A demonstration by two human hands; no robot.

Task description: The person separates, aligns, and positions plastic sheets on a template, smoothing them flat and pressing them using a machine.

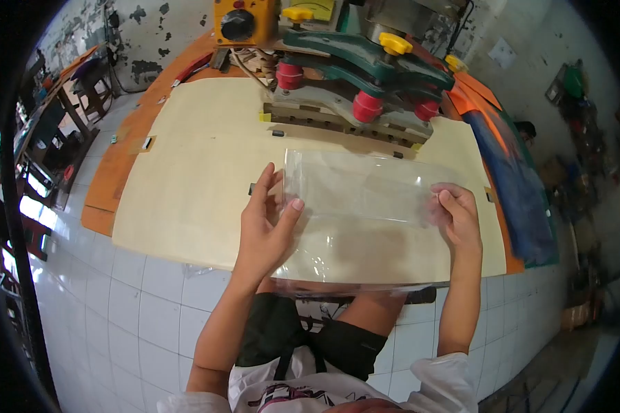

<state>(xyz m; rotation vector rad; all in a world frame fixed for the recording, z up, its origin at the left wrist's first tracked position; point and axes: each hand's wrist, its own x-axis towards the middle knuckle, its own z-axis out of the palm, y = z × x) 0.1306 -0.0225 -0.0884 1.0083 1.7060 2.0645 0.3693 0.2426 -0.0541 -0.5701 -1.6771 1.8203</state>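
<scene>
A clear plastic sheet, with a fold line across it, spans the space between my hands over the cream table surface. Its lower part hangs over the table's front edge. My left hand is at the sheet's left edge, thumb on top and the other fingers at or behind the edge. At the right edge, my right hand pinches the plastic between thumb and fingers. Beyond the sheet stands a machine with a dark green frame, red cylinders and a long metal bar low over the table.
An orange box with a black knob stands at the back left of the table. Small black pieces lie near the metal bar. Blue and orange sheets hang at the right edge. A dark stool is far left.
</scene>
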